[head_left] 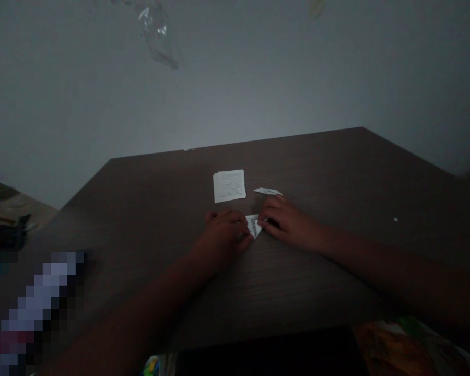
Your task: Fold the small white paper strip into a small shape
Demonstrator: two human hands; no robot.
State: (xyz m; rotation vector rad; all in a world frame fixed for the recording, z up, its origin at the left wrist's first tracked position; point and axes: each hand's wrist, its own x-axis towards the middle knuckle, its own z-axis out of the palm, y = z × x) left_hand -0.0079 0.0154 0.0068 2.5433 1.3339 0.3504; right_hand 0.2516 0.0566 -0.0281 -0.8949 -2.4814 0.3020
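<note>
Currently my left hand and right hand grip a folded printed paper between their fingertips; a paper stack lies just beyond the fingers, its print unreadable

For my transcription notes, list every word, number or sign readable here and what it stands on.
Printed lines on the stack of paper squares: too small to read.
Printed marks on the folded paper: too blurred to read.
Colourful printed item: nothing readable.
No word can be read.
</note>
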